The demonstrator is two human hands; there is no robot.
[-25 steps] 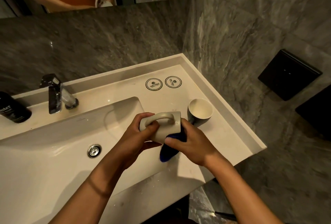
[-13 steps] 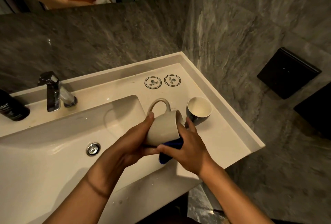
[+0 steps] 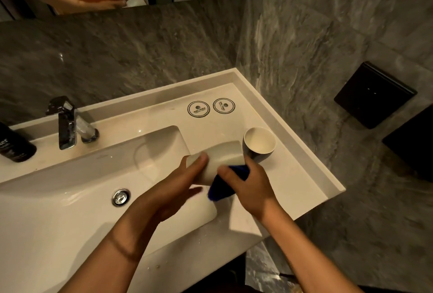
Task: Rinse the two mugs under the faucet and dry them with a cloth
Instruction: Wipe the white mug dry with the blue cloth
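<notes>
Beside the white sink (image 3: pixel 70 182), a pale mug (image 3: pixel 218 159) is held sideways by the left hand (image 3: pixel 178 187), long axis running left-right; a blue cloth (image 3: pixel 225 184) is gripped against it by the right hand (image 3: pixel 253 187).

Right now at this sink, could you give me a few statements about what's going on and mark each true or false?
1. The left hand holds a pale mug lying on its side. True.
2. The right hand grips a red cloth. False: the cloth is blue.
3. A second mug stands upright on the counter. True.
4. Water is running from the faucet. False: no stream shows.
5. The second mug sits inside the basin. False: it is on the counter, right of the basin.
</notes>
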